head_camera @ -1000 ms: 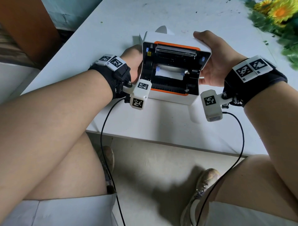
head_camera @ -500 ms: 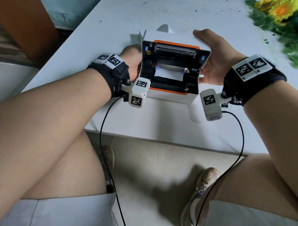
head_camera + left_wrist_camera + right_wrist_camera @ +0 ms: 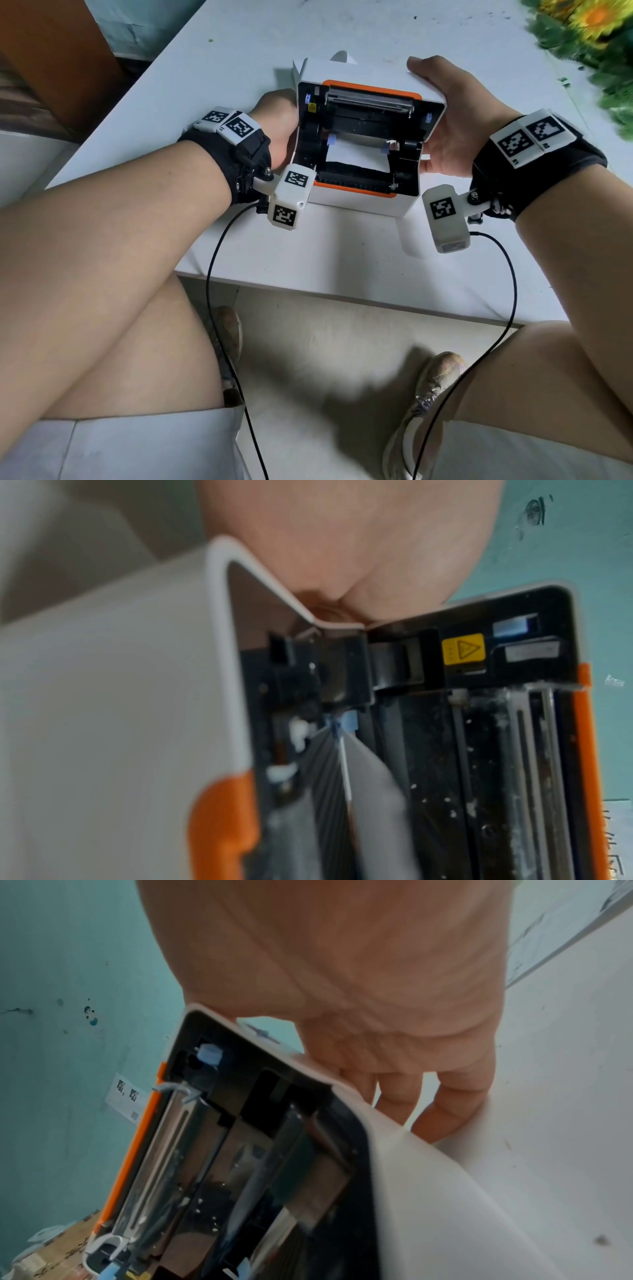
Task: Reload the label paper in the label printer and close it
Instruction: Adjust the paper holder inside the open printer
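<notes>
A white label printer [image 3: 363,205] with orange trim stands on the white table [image 3: 308,267], its lid [image 3: 359,73] raised and leaning toward me. A strip of white label paper [image 3: 356,157] lies across the black feed bay between blue guides. My left hand [image 3: 274,126] clasps the left side at the hinge; its fingers are hidden behind. My right hand [image 3: 452,113] grips the lid's right edge, thumb on top. In the right wrist view its fingers [image 3: 445,1110] curl behind the lid [image 3: 240,1137]. The left wrist view shows my palm [image 3: 342,534] against the lid [image 3: 514,631] and the paper [image 3: 369,791].
Artificial flowers and green leaves [image 3: 599,37] lie at the table's far right. A brown cabinet [image 3: 58,58] stands at the left. The table's front edge [image 3: 342,298] runs just behind my knees. Black cables [image 3: 219,260] hang from both wrist cameras.
Hardly anything: both hands keep the same hold on the printer, and the lid stays raised at nearly the same angle.
</notes>
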A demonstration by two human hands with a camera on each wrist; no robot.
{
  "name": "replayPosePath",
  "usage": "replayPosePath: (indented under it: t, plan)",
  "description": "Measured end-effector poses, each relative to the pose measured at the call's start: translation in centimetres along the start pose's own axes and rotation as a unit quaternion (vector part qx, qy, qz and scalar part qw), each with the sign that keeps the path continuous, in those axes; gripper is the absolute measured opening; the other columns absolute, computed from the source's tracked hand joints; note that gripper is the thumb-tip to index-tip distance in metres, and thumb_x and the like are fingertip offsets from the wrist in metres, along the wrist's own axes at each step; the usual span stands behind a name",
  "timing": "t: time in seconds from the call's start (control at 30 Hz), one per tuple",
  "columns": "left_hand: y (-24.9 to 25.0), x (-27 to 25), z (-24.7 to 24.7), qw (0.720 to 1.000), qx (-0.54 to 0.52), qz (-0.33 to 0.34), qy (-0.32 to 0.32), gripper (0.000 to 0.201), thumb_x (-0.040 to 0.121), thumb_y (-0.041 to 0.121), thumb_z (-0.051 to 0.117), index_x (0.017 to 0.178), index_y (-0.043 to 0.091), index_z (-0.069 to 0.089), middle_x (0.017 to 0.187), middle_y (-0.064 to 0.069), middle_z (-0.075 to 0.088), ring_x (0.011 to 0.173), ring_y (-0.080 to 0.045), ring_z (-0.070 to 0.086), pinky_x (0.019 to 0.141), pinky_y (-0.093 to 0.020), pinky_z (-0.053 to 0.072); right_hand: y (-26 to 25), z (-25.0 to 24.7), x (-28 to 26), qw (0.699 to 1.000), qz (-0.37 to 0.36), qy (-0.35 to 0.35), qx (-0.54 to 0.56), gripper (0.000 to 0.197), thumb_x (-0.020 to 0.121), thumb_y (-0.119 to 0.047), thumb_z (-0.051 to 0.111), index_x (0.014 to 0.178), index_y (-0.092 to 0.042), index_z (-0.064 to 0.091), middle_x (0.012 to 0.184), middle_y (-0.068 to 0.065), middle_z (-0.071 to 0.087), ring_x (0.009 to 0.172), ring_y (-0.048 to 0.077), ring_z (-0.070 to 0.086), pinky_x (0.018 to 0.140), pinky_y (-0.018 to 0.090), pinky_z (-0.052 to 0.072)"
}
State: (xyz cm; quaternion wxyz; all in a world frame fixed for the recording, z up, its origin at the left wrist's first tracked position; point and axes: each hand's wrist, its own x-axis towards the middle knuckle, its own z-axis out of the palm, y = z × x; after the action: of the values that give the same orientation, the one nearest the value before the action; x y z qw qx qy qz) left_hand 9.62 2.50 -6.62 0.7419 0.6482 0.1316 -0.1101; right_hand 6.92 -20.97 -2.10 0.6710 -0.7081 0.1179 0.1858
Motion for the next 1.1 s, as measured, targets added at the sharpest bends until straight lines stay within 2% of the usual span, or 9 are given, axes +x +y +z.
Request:
replayPosePath:
  t: [0.1,0.2,0.37,0.57,0.67,0.77,0.83,0.97,1.1]
  plan:
    - [0.0,0.12,0.0,1.0,0.005,0.001,-0.004,0.038,0.11,0.009,0.043,0.135,-0.003,0.069,0.114,-0.02,0.078,0.072,-0.031,0.081,0.058,-0.038,0.064,0.01,0.04,-0.15,1.0,0.001,-0.008,0.002,0.064,0.094,-0.063,0.061,0.144,-0.023,0.065,0.121,0.001,0.082,0.115,0.028,0.078,0.112,0.053,0.048]
    - [0.2,0.12,0.04,1.0,0.009,-0.006,0.003,0.038,0.111,0.011,0.043,0.136,-0.003,0.068,0.099,-0.016,0.076,0.064,-0.028,0.079,0.051,-0.033,0.06,-0.03,0.0,-0.26,1.0,-0.001,-0.016,0.001,0.06,0.094,-0.063,0.061,0.138,-0.023,0.068,0.123,0.002,0.082,0.117,0.029,0.077,0.113,0.053,0.047]
    - [0.13,-0.06,0.22,1.0,0.021,-0.003,-0.002,0.04,0.112,0.013,0.038,0.132,-0.002,0.069,0.096,-0.015,0.074,0.061,-0.027,0.078,0.047,-0.028,0.057,-0.04,-0.04,-0.42,1.0,-0.001,-0.031,-0.006,0.065,0.097,-0.063,0.058,0.149,-0.024,0.061,0.124,0.001,0.081,0.118,0.028,0.077,0.113,0.054,0.047]
    - [0.3,-0.18,0.12,0.999,0.021,-0.01,-0.027,0.037,0.113,0.016,0.034,0.124,0.002,0.067,0.091,-0.015,0.07,0.051,-0.022,0.072,0.046,-0.026,0.055,-0.03,-0.03,-0.67,0.999,-0.001,-0.035,-0.016,0.058,0.097,-0.065,0.054,0.136,-0.024,0.068,0.124,0.001,0.081,0.121,0.028,0.075,0.116,0.05,0.045]
    - [0.23,-0.12,0.02,0.999,0.024,-0.011,-0.027,0.039,0.113,0.016,0.035,0.127,0.002,0.068,0.09,-0.012,0.072,0.058,-0.023,0.076,0.047,-0.026,0.055,-0.01,-0.06,-0.66,0.999,-0.003,-0.038,-0.017,0.057,0.097,-0.064,0.053,0.135,-0.024,0.069,0.125,0.001,0.081,0.119,0.027,0.076,0.116,0.05,0.045]
    - [0.16,0.03,-0.02,0.999,0.023,-0.016,-0.02,0.043,0.112,0.018,0.036,0.135,0.001,0.07,0.095,-0.012,0.077,0.065,-0.025,0.079,0.049,-0.027,0.057,-0.04,-0.15,-0.55,0.999,-0.007,-0.038,-0.012,0.065,0.097,-0.063,0.057,0.149,-0.024,0.059,0.126,0.0,0.081,0.116,0.026,0.078,0.114,0.053,0.046]
    - [0.18,0.04,-0.04,0.999,0.029,-0.015,-0.019,0.042,0.112,0.017,0.036,0.131,0.002,0.071,0.09,-0.011,0.078,0.067,-0.025,0.08,0.05,-0.026,0.056,-0.04,-0.18,-0.46,0.999,-0.013,-0.033,-0.008,0.067,0.097,-0.062,0.058,0.154,-0.026,0.053,0.126,0.0,0.081,0.114,0.026,0.079,0.112,0.054,0.047]
    - [0.31,-0.02,-0.16,0.999,0.032,-0.015,-0.016,0.033,0.113,0.015,0.038,0.114,0.006,0.07,0.068,-0.006,0.077,0.061,-0.026,0.077,0.049,-0.029,0.056,0.16,-0.11,-0.44,0.999,-0.011,-0.034,-0.017,0.067,0.097,-0.064,0.055,0.149,-0.023,0.059,0.125,0.001,0.081,0.117,0.027,0.078,0.114,0.052,0.047]
    - [0.27,0.12,-0.08,0.999,0.034,-0.006,-0.011,0.033,0.112,0.013,0.04,0.12,0.004,0.071,0.073,-0.007,0.077,0.061,-0.025,0.078,0.05,-0.029,0.058,0.14,-0.06,-0.54,0.999,-0.013,-0.025,-0.017,0.063,0.096,-0.064,0.056,0.144,-0.023,0.063,0.123,0.002,0.082,0.114,0.026,0.079,0.112,0.051,0.048]
